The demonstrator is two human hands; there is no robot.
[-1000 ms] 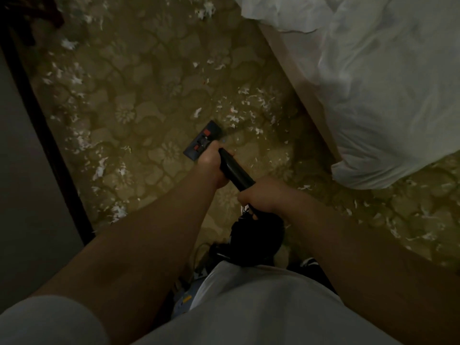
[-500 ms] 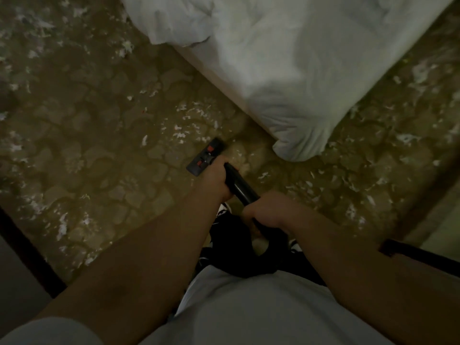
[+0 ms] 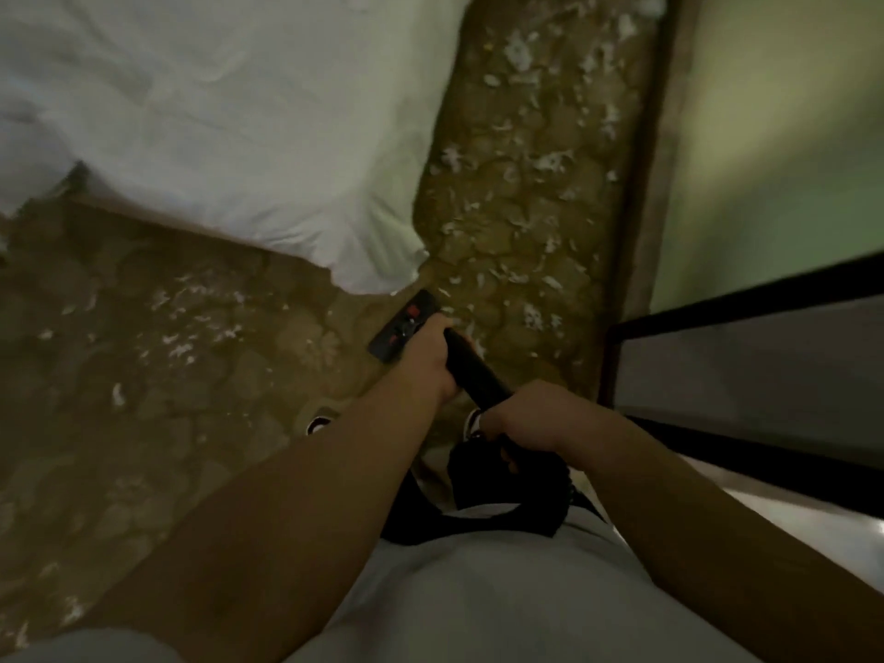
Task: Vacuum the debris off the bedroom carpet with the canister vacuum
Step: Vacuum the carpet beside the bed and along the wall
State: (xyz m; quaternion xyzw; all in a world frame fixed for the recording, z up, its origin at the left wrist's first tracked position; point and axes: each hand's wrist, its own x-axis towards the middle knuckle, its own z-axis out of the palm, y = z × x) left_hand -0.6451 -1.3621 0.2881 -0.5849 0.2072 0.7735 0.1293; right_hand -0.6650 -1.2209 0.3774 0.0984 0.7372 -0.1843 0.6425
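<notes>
From the head camera we look down on both forearms. The left hand (image 3: 430,356) has its fingers wrapped round the black vacuum wand (image 3: 473,370), and the right hand (image 3: 531,418) grips the same wand just behind it, nearer the body. The floor nozzle (image 3: 404,325), black with red marks, sits on the patterned carpet (image 3: 191,423) just above the left hand, close beside the hanging corner of the white duvet (image 3: 239,112) that fills the upper left. White debris (image 3: 550,161) lies scattered along the carpet strip in the upper middle and across the left-centre patch. Right of that strip we see a baseboard (image 3: 646,184) and pale wall (image 3: 765,112); a dark-framed piece of furniture (image 3: 741,356) juts in from the right edge, near the right hand. The black hose (image 3: 555,495) loops below the hands.
</notes>
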